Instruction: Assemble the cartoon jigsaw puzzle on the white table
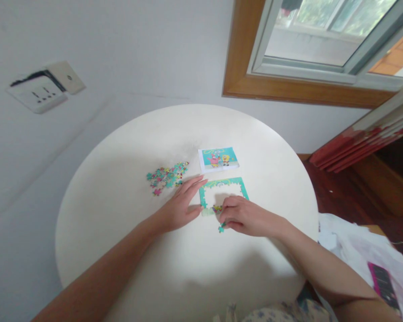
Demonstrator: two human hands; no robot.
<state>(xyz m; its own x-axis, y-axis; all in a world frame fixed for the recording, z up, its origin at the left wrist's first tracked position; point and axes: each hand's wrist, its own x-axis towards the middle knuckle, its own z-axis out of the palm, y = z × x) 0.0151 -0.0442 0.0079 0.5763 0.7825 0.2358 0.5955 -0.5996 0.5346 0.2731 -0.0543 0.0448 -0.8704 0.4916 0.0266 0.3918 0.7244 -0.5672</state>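
Note:
A partly assembled jigsaw puzzle (204, 195) lies on the round white table, its teal border joined around a bare white middle. My left hand (179, 208) rests flat with fingers spread, fingertips and thumb at the puzzle's left edge. Curled over the lower right part of the border, my right hand (240, 216) has its fingers pinched together. A teal puzzle piece (221, 228) pokes out below its thumb and fingers, which hide part of the bottom border. To the left of my left hand is a pile of loose puzzle pieces (168, 176).
Behind the puzzle lies a reference picture card (219, 158) with cartoon figures. The white table (104, 214) stands against a wall with a socket (40, 93). A wood-framed window (309, 89) is at upper right. White plastic bags (352, 250) and a pink-edged object (383, 281) lie at right.

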